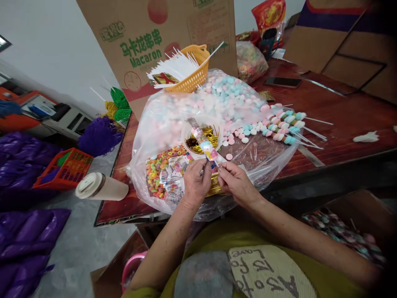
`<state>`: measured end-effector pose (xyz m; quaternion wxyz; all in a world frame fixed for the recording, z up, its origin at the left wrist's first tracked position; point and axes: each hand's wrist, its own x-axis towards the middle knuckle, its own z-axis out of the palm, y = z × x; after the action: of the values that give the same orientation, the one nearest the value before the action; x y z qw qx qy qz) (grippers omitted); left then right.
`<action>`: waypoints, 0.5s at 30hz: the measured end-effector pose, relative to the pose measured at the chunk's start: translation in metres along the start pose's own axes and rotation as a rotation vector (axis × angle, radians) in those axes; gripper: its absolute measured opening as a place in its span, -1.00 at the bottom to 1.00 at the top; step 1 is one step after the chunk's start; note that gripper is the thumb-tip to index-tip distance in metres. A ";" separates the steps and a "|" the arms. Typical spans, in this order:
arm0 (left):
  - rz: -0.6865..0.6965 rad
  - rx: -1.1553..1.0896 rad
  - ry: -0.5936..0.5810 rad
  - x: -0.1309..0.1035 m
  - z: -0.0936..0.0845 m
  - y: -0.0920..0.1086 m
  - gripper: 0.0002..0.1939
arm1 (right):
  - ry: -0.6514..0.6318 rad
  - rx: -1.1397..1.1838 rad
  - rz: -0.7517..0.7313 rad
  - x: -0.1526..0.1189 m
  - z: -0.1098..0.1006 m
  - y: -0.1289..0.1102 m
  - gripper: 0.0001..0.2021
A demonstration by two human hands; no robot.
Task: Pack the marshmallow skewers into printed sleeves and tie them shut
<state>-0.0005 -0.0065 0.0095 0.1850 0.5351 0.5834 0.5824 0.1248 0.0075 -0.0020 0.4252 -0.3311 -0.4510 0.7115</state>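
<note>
A candy skewer in a clear printed wrapper (205, 144) slants over a white bowl of gold twist ties (214, 134). My left hand (197, 179) is closed at the wrapper's lower end. My right hand (234, 180) pinches the white stick just beside it. Below the bowl lie gold strips (214, 187), partly hidden by my hands. Printed wrappers (173, 176) and colourful ring candies (155, 176) are to the left. Pink, white and blue candies (231, 97) are heaped on a large clear plastic sheet. Finished-looking candy skewers (285, 124) rest in a stack to the right.
A yellow basket of white sticks (194, 76) stands behind, against a large cardboard box (139, 25). A beige cup (107, 187) is at the table's left edge. A phone (283, 82) lies at the back right. An open box of wrapped skewers (344, 236) sits below right.
</note>
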 end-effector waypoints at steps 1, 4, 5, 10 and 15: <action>0.023 0.033 -0.002 0.001 0.000 0.000 -0.89 | 0.001 0.001 0.000 0.000 0.000 0.000 -0.74; 0.083 0.152 -0.006 0.005 0.001 -0.001 -0.88 | -0.009 -0.025 -0.017 0.001 0.000 0.002 -0.74; 0.098 0.186 -0.007 0.006 0.001 -0.001 -0.89 | -0.009 -0.035 -0.029 0.001 0.001 0.003 -0.74; 0.137 0.299 -0.011 0.011 0.003 -0.002 -0.84 | -0.018 -0.066 -0.024 0.005 0.000 0.008 -0.71; 0.220 0.422 0.004 0.017 0.006 -0.007 -0.87 | 0.005 -0.116 -0.036 0.008 -0.001 0.010 -0.71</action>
<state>-0.0045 0.0127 0.0093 0.0032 0.6210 0.6307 0.4654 0.1189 0.0125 -0.0124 0.4194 -0.3488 -0.4962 0.6754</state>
